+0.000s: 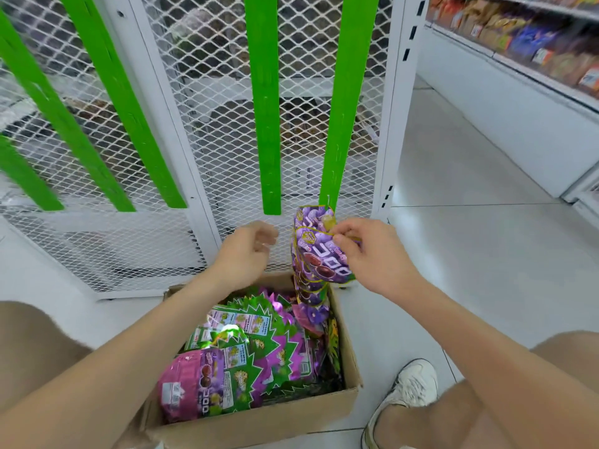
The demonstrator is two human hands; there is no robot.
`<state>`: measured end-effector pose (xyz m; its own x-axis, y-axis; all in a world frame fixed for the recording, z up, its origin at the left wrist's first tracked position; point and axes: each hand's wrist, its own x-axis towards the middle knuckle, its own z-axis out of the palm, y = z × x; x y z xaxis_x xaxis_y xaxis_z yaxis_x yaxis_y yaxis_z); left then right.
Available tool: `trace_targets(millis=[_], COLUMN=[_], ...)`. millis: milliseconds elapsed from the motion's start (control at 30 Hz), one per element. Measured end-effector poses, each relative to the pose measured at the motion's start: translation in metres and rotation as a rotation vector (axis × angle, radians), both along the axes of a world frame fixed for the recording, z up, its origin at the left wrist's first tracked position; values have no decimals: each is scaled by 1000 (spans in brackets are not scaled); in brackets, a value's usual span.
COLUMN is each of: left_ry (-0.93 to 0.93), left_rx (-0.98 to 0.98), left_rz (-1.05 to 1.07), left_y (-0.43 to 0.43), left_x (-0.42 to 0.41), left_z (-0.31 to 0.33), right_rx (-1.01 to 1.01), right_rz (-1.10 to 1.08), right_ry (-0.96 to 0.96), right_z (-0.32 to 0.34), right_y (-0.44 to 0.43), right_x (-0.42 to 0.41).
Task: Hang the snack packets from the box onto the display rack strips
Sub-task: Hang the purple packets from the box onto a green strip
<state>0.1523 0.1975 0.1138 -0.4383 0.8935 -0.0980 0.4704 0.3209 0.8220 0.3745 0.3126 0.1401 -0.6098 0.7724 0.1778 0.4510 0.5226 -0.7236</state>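
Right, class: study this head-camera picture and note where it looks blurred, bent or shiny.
Head view: the left hand is motion-blurred; the right hand, pinching a purple packet, is sharper; the green strips splay from wide-angle distortion; the shelves at upper right are soft; packets in the box show glare.

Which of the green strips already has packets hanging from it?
The rightmost green strip: purple packets hang at its lower end, where the right hand pinches one. The rest are bare.

Left hand [247, 251] slack, right hand [368, 252] pinched.
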Motion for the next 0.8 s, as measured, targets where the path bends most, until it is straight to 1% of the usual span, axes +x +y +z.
trace_targets(millis=[33,100,167,267,300,333,400,433,467,500,567,667,733,800], left_ry=[82,149,112,-42,-79,-117,-200,-225,-237,-238,-225,-229,-191,-145], left_rx=[74,168,203,181,175,183,260,300,316,335,353,317,285,283], left_rz=[-24,-87,-153,-238,-257,-270,-258,-221,-169,-134,-119,-148,-143,-138], left_y=[7,23,39,69,77,83,93,95,96,96,92,80,71,61], left_x=[3,9,17,25,28,31,36,38,38,37,31,26,27,27], left_z=[8,28,47,57,57,57,54,52,52,53,56,68,76,82], right_rx=[117,225,230,160,66,-104,-509,-638,-692,-704,-620,-420,-265,-139], right_rz=[-13,-35,-27,-8,-8,-6,42,77,105,114,77,-48,-99,-115], right_ry=[-36,-65,-53,-99,-109,-94,-17,5,9,17,56,213,307,347], right_z=[2,10,17,19,19,19,24,26,29,31,36,42,46,47], right_y=[2,7,14,19,20,20,17,16,15,15,12,6,1,-3], right_x=[-1,-2,-5,-11,-12,-12,-10,-8,-6,-5,-6,-15,-19,-22])
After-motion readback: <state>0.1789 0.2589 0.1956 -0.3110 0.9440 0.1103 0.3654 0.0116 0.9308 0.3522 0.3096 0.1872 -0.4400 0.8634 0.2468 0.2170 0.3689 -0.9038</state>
